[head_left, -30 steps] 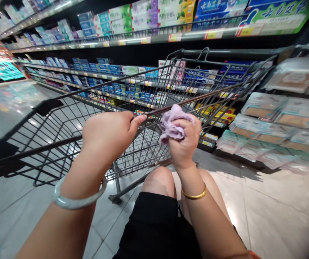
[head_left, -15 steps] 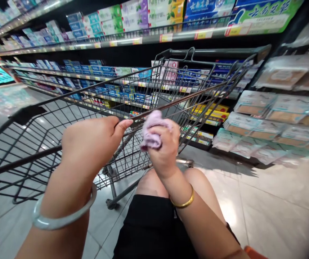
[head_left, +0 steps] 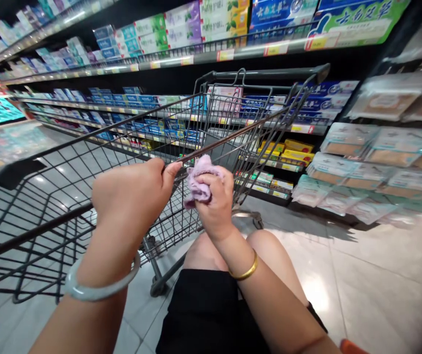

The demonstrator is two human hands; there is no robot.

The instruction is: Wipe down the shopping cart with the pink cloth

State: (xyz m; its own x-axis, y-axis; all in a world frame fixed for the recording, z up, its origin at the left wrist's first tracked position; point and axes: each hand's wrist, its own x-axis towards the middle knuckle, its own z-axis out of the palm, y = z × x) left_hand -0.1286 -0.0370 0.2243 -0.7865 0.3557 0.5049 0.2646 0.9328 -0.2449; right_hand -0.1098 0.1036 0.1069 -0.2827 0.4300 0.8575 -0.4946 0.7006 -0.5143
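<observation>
A grey wire shopping cart (head_left: 233, 139) stands side-on right in front of my knees. My left hand (head_left: 133, 191) is closed around the cart's near top rail, thumb pointing right along it; the curled fingers are hidden behind the rail. Just to its right, my right hand (head_left: 216, 196) grips a bunched pale purple cloth (head_left: 201, 182). The cloth lies close against the same rail; whether it presses on the metal I cannot tell. A pale bangle (head_left: 100, 290) circles the left wrist and a gold one (head_left: 246, 270) the right.
Shelves of boxed goods (head_left: 181, 27) run along behind the cart. Clear hanging packs (head_left: 347, 142) fill a rack at the right. Cart wheels (head_left: 159, 286) rest on the pale tiled floor (head_left: 295, 314), and a low display (head_left: 12, 142) sits at the far left.
The cart's handle end has shifted left and slightly nearer. My right hand with the cloth has slid a little left along the rail, closer to my left hand, which keeps its hold.
</observation>
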